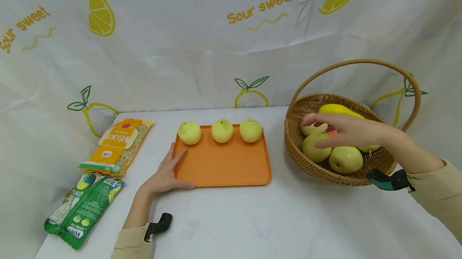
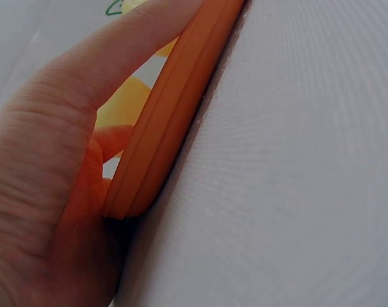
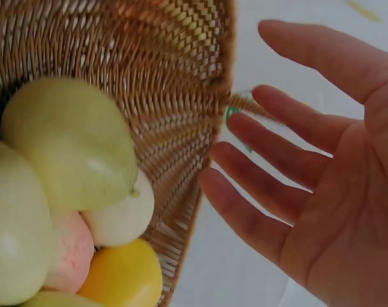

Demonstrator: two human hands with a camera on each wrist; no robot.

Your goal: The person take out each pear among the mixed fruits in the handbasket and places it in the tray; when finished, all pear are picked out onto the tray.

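Observation:
My left hand (image 1: 165, 175) rests at the near left corner of an orange tray (image 1: 223, 164), fingers spread along its left side and thumb at its front edge. In the left wrist view, the thumb reaches along the tray's ridged rim (image 2: 165, 121). Three pale yellow-green round fruits (image 1: 221, 131) line the tray's far edge. Over a wicker basket (image 1: 301, 162) hovers my right hand (image 1: 351, 130), holding nothing. Inside lie green pear-like fruits (image 1: 345, 160), a pinkish peach-like fruit (image 3: 71, 249) and a long yellow fruit (image 1: 337, 109). The right wrist view shows the fingers (image 3: 277, 173) spread, apart from the fruit.
On the left lie an orange-and-yellow food packet (image 1: 117, 144) and a green packet (image 1: 84, 211). The basket's tall handle (image 1: 361, 62) arches over its back. Behind the white table (image 1: 231, 223) hangs a lemon-print cloth (image 1: 173, 50).

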